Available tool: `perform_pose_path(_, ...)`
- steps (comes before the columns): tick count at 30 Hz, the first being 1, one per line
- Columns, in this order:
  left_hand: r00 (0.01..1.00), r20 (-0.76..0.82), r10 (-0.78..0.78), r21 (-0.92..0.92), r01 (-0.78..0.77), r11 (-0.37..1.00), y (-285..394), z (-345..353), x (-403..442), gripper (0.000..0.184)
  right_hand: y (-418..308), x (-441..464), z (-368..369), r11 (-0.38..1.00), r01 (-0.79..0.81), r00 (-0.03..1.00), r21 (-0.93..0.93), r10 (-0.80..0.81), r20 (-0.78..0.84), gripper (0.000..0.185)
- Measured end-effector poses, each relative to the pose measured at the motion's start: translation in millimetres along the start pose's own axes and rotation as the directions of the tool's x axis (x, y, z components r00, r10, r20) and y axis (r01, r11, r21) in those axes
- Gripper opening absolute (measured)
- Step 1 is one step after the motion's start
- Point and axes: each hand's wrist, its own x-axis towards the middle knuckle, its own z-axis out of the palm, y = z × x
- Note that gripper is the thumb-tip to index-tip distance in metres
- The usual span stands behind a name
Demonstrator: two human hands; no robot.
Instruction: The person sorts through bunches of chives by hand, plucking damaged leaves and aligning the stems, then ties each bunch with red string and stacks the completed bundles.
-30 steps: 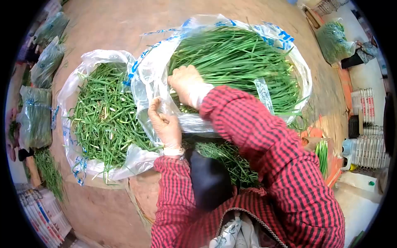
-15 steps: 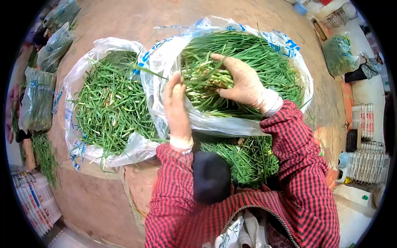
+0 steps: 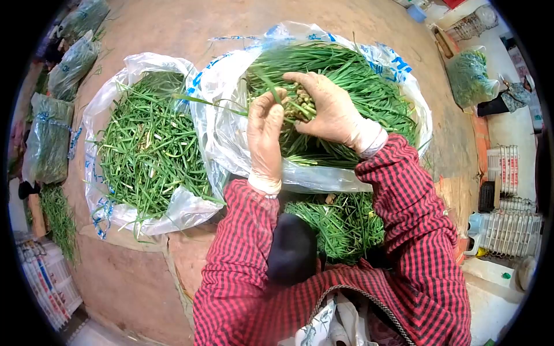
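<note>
My right hand [image 3: 330, 109] curves round the cut ends of a bunch of green stalks [image 3: 300, 104] over the large plastic bag [image 3: 297, 176]. Long green leaves [image 3: 352, 75] fill that bag. My left hand [image 3: 265, 135] is beside the bunch, its thumb and fingers pinched on a green blade [image 3: 216, 104] that sticks out leftward. To the left, a second plastic bag [image 3: 92, 150] holds loose, tangled green pieces [image 3: 153, 150]. More greens [image 3: 340, 225] lie between my sleeves, below the large bag.
Filled plastic bags [image 3: 49, 138] stand along the left edge. Another filled bag [image 3: 470, 78] is at the upper right. White crates [image 3: 508, 233] are at the right, and more [image 3: 52, 282] at the lower left. A blue container [image 3: 417, 12] sits at the top right.
My right hand has gone from reaching into the large bag to holding a bunch up by its cut ends. My left hand has moved up and right to the bunch, its fingers now closed.
</note>
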Motion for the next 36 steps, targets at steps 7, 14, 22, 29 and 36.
perform_pose_path(7, 0.938, 0.270, 0.216, 0.710, -0.346, 0.614, -64.9, -44.9, 1.3, 0.033, 12.6, -29.8, -34.5, 0.908, -0.038, 0.972, 0.417, 0.130, -0.196, 0.067)
perform_pose_path(14, 0.886, 0.244, 0.395, 0.764, -0.427, 0.484, -39.1, -20.7, -1.3, 0.028, 56.7, -73.2, -93.1, 0.553, -0.027, 0.758, 0.833, 0.554, -0.343, 0.061)
perform_pose_path(22, 0.913, 0.379, 0.152, 0.683, -0.387, 0.619, -71.6, 37.6, 5.0, 0.091, 24.7, -60.2, -70.9, 0.618, -0.057, 0.894, 0.784, 0.381, -0.235, 0.081)
perform_pose_path(29, 0.854, 0.507, 0.115, 0.342, -0.321, 0.883, -49.4, 74.3, 15.6, 0.062, 28.2, -49.4, -74.4, 0.987, 0.118, 0.977, 0.107, -0.096, -0.191, 0.066)
perform_pose_path(36, 0.866, 0.496, -0.055, 0.858, -0.499, -0.122, -116.6, -1.7, 29.7, 0.060, 29.8, -55.4, -79.9, 0.733, -0.070, 0.928, 0.677, 0.297, -0.226, 0.041)
